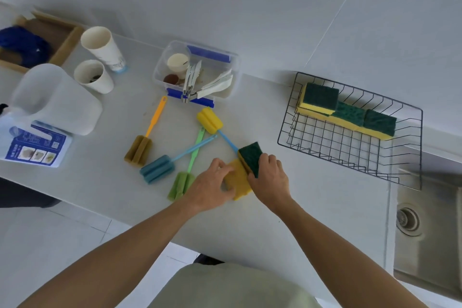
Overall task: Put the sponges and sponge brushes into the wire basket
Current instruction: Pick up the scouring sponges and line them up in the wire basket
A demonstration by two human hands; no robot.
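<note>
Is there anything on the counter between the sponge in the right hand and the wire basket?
Nothing visible. The right hand grips a sponge, and only bare counter lies between it and the basket, whose near half is free.

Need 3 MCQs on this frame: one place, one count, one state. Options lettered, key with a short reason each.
1. Where is the wire basket?
A. beside the paper cups
B. right end of the counter, next to the sink
C. on the floor

2. How many sponge brushes lie on the counter?
A. two
B. four
C. six

3. What is the right hand doing?
A. gripping a green-topped sponge
B. resting flat
C. holding a brush

Key: B, basket borders the sink; B, brown, blue, green, yellow heads; A, fingers curl round the sponge.
</note>
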